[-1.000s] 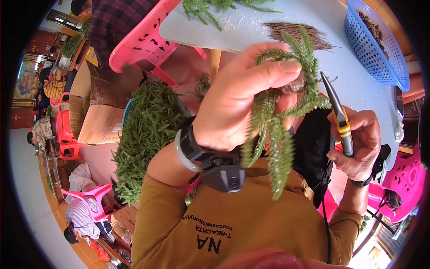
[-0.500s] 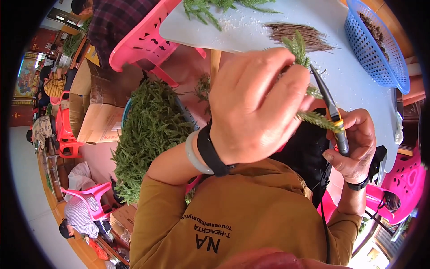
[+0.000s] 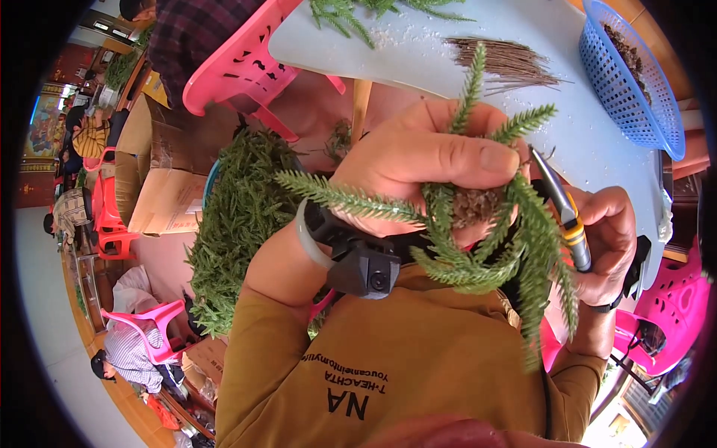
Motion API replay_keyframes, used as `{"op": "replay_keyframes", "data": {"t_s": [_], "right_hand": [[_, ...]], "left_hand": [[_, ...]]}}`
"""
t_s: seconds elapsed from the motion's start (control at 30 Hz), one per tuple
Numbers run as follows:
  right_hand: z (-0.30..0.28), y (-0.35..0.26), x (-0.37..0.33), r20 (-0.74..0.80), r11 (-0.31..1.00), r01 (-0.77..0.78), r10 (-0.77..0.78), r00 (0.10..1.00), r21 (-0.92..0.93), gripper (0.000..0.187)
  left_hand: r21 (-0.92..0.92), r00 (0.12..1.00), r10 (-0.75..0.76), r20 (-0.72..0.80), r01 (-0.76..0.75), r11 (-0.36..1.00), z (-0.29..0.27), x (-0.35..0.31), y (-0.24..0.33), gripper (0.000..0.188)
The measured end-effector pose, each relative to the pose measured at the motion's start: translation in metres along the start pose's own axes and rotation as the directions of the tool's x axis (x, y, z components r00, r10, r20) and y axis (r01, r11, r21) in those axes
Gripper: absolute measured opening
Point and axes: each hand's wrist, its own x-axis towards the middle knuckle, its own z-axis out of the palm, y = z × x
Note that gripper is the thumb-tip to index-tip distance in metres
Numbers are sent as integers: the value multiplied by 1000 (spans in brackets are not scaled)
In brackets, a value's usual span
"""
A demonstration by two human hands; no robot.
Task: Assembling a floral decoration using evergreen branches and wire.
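Note:
My left hand (image 3: 437, 160) is closed around an artificial pine spray (image 3: 489, 272), its thumb pressed across the stems. Several green needled sprigs fan out from the grip, and a brown, rough lump like a pine cone (image 3: 476, 207) shows at their centre. Needle-nose pliers (image 3: 573, 228) with yellow-and-grey handles rest in my right hand (image 3: 611, 243), beside the spray. The pliers' tips point up, close to my left fingertips; whether they touch a stem I cannot tell.
On the pale table (image 3: 426, 63) lie a bundle of thin brown stems (image 3: 508, 63) and green sprigs (image 3: 351, 15). A blue basket (image 3: 627, 89) holds brown pieces. A heaped tub of greenery (image 3: 243, 231), a cardboard box (image 3: 164, 198) and a pink chair (image 3: 239, 63) stand left. People sit farther off.
My left hand has turned over, bringing the spray and its brown centre into view. The pliers and my right hand have shifted slightly right and down.

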Motion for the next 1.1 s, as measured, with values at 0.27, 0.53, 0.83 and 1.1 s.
{"op": "replay_keyframes", "data": {"t_s": [0.27, 0.53, 0.83, 1.1], "right_hand": [[2, 0, -1, -96, 993, -82, 74, 993, -87, 55], [8, -14, -11, -226, 986, -146, 125, 966, -78, 55], [20, -13, -10, -173, 990, -122, 110, 979, -64, 55], [22, -14, -17, -153, 988, -148, 142, 978, -34, 57]], "left_hand": [[248, 916, 385, -116, -349, 904, 0, 7, -16, 17], [812, 443, 813, 378, -580, -62, -9, 19, -17, 20], [644, 64, 673, 737, -371, -670, -15, 23, -24, 23], [581, 203, 545, 813, -233, -780, -9, 2, -20, 41]]}}
